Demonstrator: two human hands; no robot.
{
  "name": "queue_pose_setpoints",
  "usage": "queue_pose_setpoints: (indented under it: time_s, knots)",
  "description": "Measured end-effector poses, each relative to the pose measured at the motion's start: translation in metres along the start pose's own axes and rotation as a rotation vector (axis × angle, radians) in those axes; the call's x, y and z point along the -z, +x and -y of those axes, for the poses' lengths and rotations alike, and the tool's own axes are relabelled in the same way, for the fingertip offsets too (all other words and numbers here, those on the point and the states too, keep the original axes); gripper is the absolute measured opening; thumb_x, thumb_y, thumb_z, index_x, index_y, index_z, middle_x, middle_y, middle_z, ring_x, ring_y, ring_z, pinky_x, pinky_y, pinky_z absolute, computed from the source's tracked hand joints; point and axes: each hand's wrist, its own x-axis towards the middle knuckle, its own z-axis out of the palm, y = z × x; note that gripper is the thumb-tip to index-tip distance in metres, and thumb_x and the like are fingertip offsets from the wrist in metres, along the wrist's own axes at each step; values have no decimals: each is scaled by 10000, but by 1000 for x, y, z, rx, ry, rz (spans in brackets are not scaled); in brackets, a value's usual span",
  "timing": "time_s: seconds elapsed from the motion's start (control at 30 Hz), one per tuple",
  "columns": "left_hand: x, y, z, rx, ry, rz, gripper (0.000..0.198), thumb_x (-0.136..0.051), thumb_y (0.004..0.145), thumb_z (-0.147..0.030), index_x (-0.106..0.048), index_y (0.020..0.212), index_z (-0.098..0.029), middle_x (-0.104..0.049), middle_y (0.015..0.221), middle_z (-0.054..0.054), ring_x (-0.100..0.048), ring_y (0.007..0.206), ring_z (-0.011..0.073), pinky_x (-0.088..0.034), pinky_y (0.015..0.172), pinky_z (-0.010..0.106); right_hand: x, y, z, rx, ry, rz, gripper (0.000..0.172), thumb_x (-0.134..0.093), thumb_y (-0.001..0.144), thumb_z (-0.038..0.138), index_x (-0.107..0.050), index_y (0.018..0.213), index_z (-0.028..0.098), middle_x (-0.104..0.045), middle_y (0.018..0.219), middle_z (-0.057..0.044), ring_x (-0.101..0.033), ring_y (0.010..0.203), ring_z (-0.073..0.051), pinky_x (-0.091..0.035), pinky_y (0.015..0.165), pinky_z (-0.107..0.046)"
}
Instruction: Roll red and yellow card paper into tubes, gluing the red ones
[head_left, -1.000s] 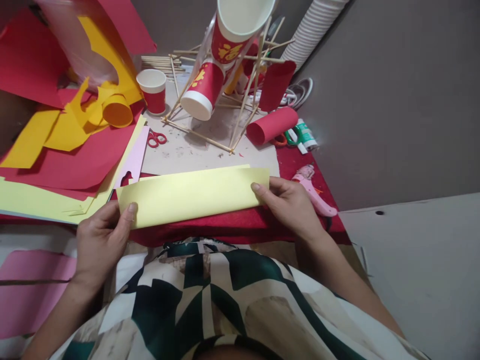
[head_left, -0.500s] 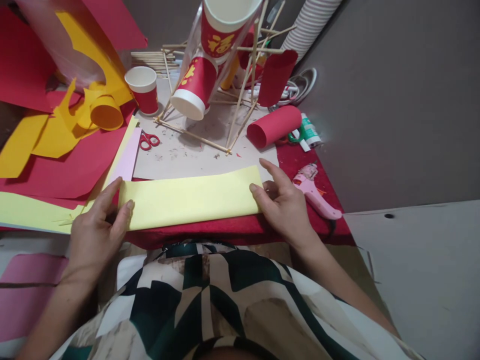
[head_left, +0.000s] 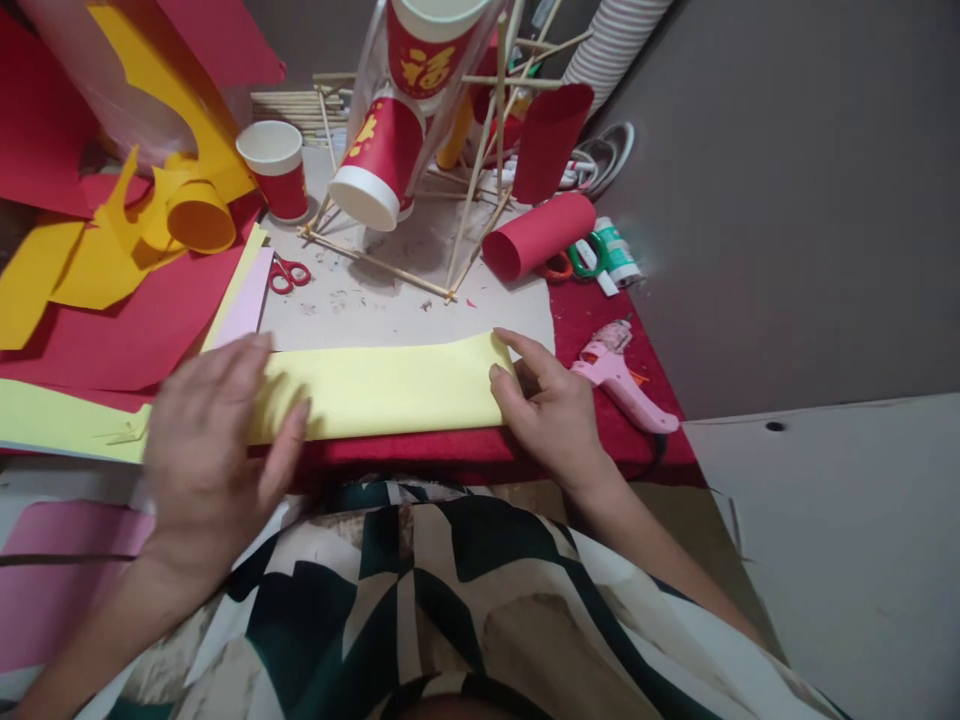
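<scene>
Fairly dim (left hand [head_left: 211,450] blurry)

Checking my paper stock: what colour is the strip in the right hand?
The paper strip is plain pale yellow, best seen in the head view.

A long strip of pale yellow paper [head_left: 390,390] lies crosswise along the near edge of the red tablecloth [head_left: 420,450], its surface plain and smooth. Its upper edge runs almost straight (the far right corner rises a little), while a blurred hand [head_left: 217,440] hides the left end.
</scene>
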Motion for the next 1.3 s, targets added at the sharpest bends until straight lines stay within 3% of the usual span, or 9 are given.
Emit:
queue_pose_setpoints:
  time_s: [0.13, 0.3, 0.5, 0.87, 1.0, 1.17, 1.3]
  knots:
    - [-16, 22, -31, -182, -203, 258, 463, -612, 950, -305, -581, 1353, -78, -677, 1309, 203, -639, 1208, 333, -509, 1045, 477, 0, 0, 0, -4, -2, 8, 444, -546, 908, 313, -685, 1295, 145, -687, 685, -33, -480, 490, -129, -349, 506, -274]
    - [-49, 34, -48, -284, -222, 489, 587, -605, 953, -449, -563, 1405, -78, -597, 1427, 223, -568, 1299, 396, -458, 1092, 548, 2, -3, 1, -16, 38, 13, 424, -536, 905, 307, -714, 1248, 133, -757, 795, -71, -526, 500, -130, -405, 522, -280]
    - [-56, 32, -50, -267, -168, 607, 656, -601, 948, -493, -523, 1458, -87, -529, 1499, 236, -481, 1397, 410, -412, 1133, 556, 6, -4, 0, -36, 6, 32, 376, -554, 900, 341, -760, 1147, 145, -764, 771, -69, -567, 505, -146, -450, 534, -294]
    - [-51, 28, -53, -266, -157, 609, 687, -563, 963, -519, -478, 1500, -99, -463, 1549, 253, -440, 1431, 428, -371, 1158, 573, 8, -6, -2, -17, 23, 22, 331, -601, 894, 330, -740, 1155, 182, -670, 664, -10, -556, 522, -144, -459, 546, -281]
    - [-37, 27, -45, -226, -178, 488, 653, -560, 971, -490, -472, 1489, -101, -456, 1547, 262, -433, 1438, 418, -351, 1169, 585, 8, -9, -3, -23, 100, -20, 355, -614, 899, 324, -707, 1214, 191, -602, 638, 19, -531, 537, -139, -481, 559, -282]
    - [-15, 17, -22, -85, -196, 270, 616, -612, 951, -376, -426, 1493, -151, -518, 1495, 224, -485, 1409, 355, -379, 1166, 533, 8, -12, -8, -9, 185, -165, 415, -661, 884, 332, -665, 1280, 209, -660, 740, -8, -579, 609, -151, -540, 604, -302]
    - [-4, 12, -19, -9, -169, 203, 689, -652, 921, -351, -362, 1532, -219, -530, 1491, 187, -493, 1404, 347, -389, 1162, 517, 4, -19, -14, 10, 252, -188, 489, -659, 904, 364, -602, 1376, 251, -715, 828, -42, -639, 653, -181, -579, 629, -347]
